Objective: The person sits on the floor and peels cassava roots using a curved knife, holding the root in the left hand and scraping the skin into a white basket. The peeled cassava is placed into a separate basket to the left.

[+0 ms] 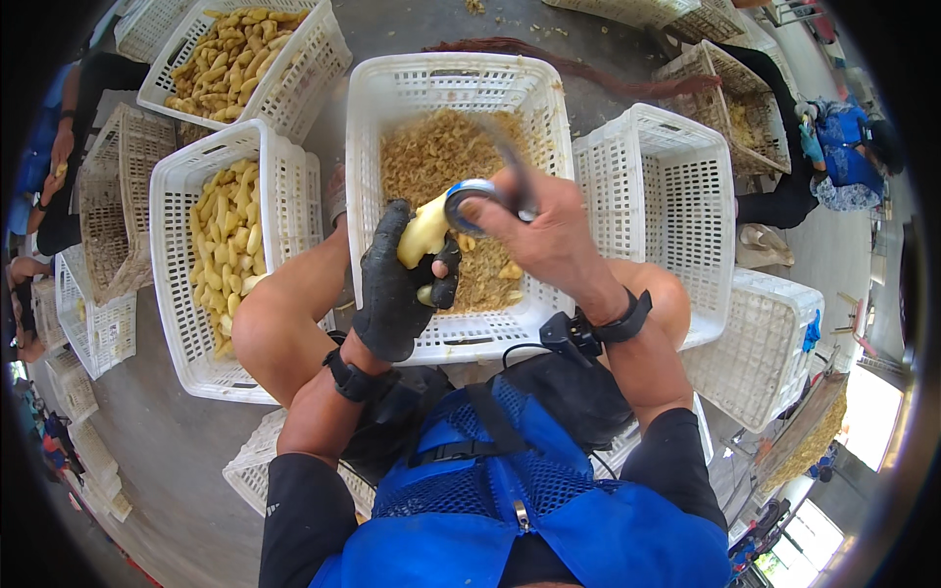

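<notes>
My left hand point(401, 283), in a dark glove with a bare fingertip showing, grips a pale yellow, peeled root that looks like ginger point(425, 234). Bare of any glove, my right hand point(540, 239) is closed on a tool with a round metal ring point(473, 206); a dark curved part above it is blurred, so its exact kind is unclear. The ring touches the upper end of the root. Both hands are over a white plastic crate point(459, 65) between my knees, which holds brown and yellow peelings point(434, 158).
A white crate point(158, 242) of peeled roots point(224, 242) stands left, another with browner roots point(235, 62) beyond it. At right are an empty-looking crate point(687, 125) and an upturned one point(757, 345). Co-workers point(845, 147) sit at both sides. A reddish-brown net strip point(588, 73) lies beyond.
</notes>
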### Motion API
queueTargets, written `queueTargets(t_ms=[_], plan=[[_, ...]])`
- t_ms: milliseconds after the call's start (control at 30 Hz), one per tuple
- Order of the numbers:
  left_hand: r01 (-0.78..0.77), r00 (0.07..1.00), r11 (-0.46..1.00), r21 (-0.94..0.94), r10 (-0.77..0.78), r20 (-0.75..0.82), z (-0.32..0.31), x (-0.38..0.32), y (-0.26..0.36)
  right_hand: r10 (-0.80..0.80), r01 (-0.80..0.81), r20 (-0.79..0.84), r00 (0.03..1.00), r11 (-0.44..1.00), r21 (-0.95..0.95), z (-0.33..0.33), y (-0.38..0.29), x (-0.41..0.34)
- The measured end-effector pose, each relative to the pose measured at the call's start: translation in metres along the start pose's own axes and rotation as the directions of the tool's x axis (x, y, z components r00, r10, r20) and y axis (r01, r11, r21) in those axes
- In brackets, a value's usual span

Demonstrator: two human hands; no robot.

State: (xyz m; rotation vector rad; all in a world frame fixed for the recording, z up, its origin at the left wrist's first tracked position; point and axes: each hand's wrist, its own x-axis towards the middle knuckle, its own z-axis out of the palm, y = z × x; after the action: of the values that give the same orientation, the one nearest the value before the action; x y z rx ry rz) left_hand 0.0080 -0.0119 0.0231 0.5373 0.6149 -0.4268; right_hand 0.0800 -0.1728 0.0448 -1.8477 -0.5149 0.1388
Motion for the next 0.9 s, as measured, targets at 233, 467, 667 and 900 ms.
queueTargets(t_ms=[233,467,667,900], plan=[[0.01,0.996,0.99,-0.142,0.003,0.09,-0.009,0.003,-0.003,-0.121,0.063,-0.137,0.983,0.928,-0.367,-0.005,0.005,0.005],[-0.065,0.986,0.975,-0.21,0.096,0.138,-0.015,0.003,0.006,0.238,-0.231,-0.152,0.959,0.971,0.061,-0.02,-0.003,0.01],[0.009,1.0,0.989,-0.148,-0.006,0.02,-0.011,0.003,-0.001,-0.022,0.029,0.071,0.997,0.995,-0.098,0.015,0.001,0.007],[-0.104,0.986,0.985,-0.136,0.12,0.116,-0.009,-0.003,0.004,0.245,-0.262,-0.319,0.915,0.965,-0.009,-0.037,0.014,0.025]])
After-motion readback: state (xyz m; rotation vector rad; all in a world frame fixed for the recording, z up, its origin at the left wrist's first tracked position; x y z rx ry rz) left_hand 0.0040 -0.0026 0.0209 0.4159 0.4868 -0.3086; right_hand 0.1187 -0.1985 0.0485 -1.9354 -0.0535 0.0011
